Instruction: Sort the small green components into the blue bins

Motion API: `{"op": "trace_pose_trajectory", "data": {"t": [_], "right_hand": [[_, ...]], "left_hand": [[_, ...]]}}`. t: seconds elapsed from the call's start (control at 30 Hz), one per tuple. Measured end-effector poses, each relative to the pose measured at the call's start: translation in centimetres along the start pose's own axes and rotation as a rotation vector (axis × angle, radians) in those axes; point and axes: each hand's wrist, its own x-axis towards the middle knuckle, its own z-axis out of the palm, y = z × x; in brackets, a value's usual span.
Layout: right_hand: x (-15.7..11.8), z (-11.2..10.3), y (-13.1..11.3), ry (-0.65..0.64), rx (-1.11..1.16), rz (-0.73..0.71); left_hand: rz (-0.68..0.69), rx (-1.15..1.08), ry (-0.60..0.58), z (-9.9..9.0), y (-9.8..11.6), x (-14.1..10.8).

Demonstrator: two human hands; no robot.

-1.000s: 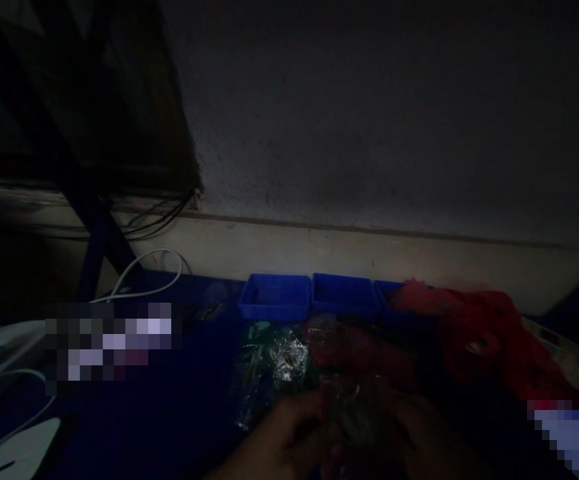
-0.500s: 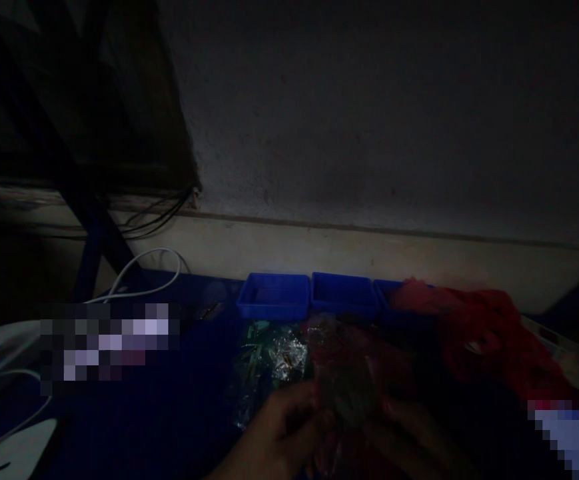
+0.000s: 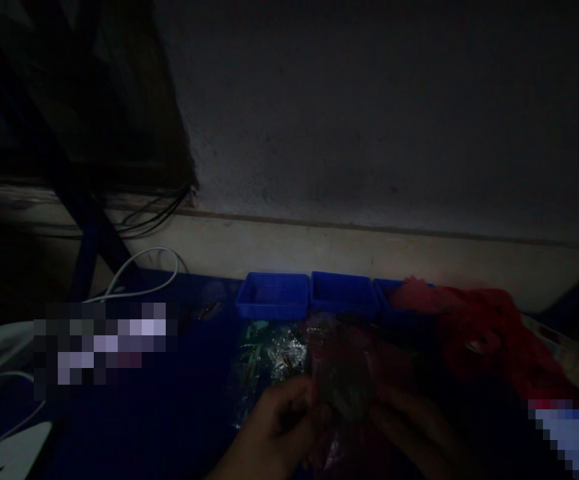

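A reddish see-through plastic bag (image 3: 345, 383) with something flat and greyish in it is held low in the middle of the view. My left hand (image 3: 282, 427) pinches its left edge between thumb and bent fingers. Along the right edge, the fingers of my right hand (image 3: 412, 427) are closed on the bag; that side is very dark and the thumb is hidden. Just beyond my left hand lie shiny clear plastic packets (image 3: 286, 353) with small metal-looking pieces in them. What exactly is inside the held bag cannot be made out.
Blue trays (image 3: 274, 297) stand in a row at the back of the blue table (image 3: 169, 413), against the wall. Red netting-like material (image 3: 489, 327) is heaped on the right and spills into the right tray. A white cable (image 3: 144, 293) loops at the left.
Both hands keep hold of the bag in almost the same place. The left hand has shifted very slightly, and the view has moved a little.
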Motion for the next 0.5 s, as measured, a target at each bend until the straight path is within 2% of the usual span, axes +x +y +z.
{"op": "trace_pose_trajectory", "data": {"t": [0.13,0.23,0.37,0.5], "right_hand": [[0.3,0.1,1.4,0.034,-0.018,-0.027],[0.3,0.1,1.9,0.031,-0.031,-0.051],[0.2,-0.2,0.9,-0.022,-0.039,-0.078],[0.1,-0.1,-0.1,-0.005,-0.003,-0.049]], "left_hand": [[0.019,0.012,0.001,0.0,0.4,-0.1],[-0.001,0.013,0.054,0.1,0.6,-0.2],[-0.040,0.014,0.113,0.2,0.6,-0.2],[0.004,0.022,0.116,-0.1,0.4,-0.1]]}}
